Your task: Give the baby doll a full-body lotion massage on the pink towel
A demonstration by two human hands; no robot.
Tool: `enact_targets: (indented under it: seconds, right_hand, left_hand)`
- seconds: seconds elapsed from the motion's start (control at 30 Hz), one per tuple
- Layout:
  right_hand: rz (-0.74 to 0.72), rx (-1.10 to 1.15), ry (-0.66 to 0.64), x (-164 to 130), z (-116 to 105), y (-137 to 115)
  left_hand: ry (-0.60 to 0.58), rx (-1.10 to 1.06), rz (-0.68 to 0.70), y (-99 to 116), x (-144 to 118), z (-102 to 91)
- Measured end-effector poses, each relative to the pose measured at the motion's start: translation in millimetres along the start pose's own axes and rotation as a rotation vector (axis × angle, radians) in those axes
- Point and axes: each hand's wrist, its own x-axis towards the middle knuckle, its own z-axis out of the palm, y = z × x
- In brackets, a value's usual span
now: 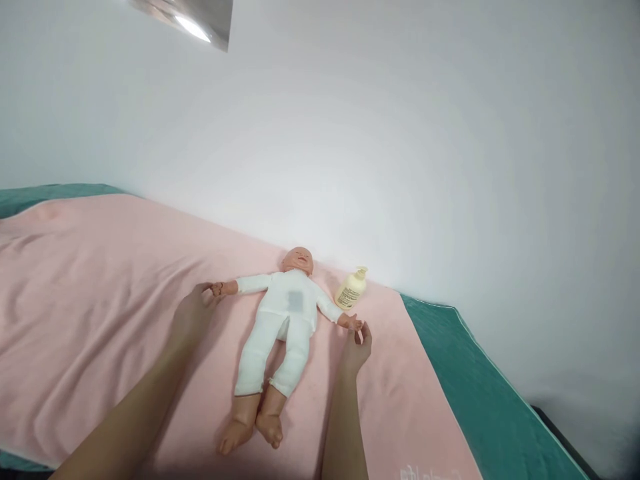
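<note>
A baby doll [287, 300] with a white cloth body lies face up, its arms stretched out to both sides and its bare feet towards me. My left hand [194, 312] has its fingers closed on the doll's hand at the left. On the other side, my right hand [357, 347] pinches the doll's other hand between thumb and fingers. Just beyond that arm stands a pale yellow pump bottle [351, 289] with printed text on its side. A grey square patch marks the doll's chest.
A pink blanket [125, 267], wrinkled at the left, lies under the doll. Green cloth [465, 360] shows beyond it at the right and far left. A white wall [400, 133] rises behind. Some shiny metallic object [195, 20] hangs at the upper left.
</note>
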Motion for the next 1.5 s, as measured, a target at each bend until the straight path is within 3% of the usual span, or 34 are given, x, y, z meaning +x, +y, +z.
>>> enact_targets:
  seconds: [0.07,0.2,0.37,0.5,0.63,0.8,1.03,1.13,1.23,1.37,1.5]
  right_hand:
    - [-0.013,0.057,0.025,1.6,7.7,-2.8]
    - [-0.058,0.093,0.042,2.4,26.7,-11.2]
    - [-0.254,0.135,-0.07,-17.3,55.3,-24.6]
    - [-0.559,0.007,-0.315,-39.1,67.8,-24.3]
    - [-0.786,-0.13,-0.53,-45.4,67.8,-19.4]
    - [-0.872,-0.179,-0.692,-41.9,63.5,-20.1]
    - [-0.891,-0.166,-0.775,-42.4,63.5,-20.8]
    - [-0.85,-0.139,-0.709,-43.5,63.3,-20.5]
    - [-0.724,-0.104,-0.497,-42.1,60.5,-21.8]
    - [-0.409,0.069,-0.204,-29.4,53.9,-22.9]
    - [-0.174,0.136,0.039,-3.2,41.3,-11.5]
  left_hand:
    - [0.053,-0.197,-0.035,13.5,-0.7,3.2]
    - [0.116,-0.415,0.165,43.8,-2.7,20.4]
    - [-0.08,-0.495,0.43,70.7,-11.3,50.1]
    - [-0.254,-0.384,0.659,73.7,-17.7,67.4]
    - [-0.325,-0.284,0.76,72.4,-19.3,71.5]
    - [-0.368,-0.229,0.77,71.7,-18.5,71.9]
    - [-0.347,-0.257,0.779,65.1,-18.8,79.4]
    - [-0.341,-0.319,0.713,65.4,-21.0,77.0]
    - [-0.292,-0.469,0.508,66.2,-22.2,68.6]
    - [-0.09,-0.742,0.116,65.4,-17.3,53.2]
    - [0.169,-0.914,-0.063,57.6,-4.0,41.3]
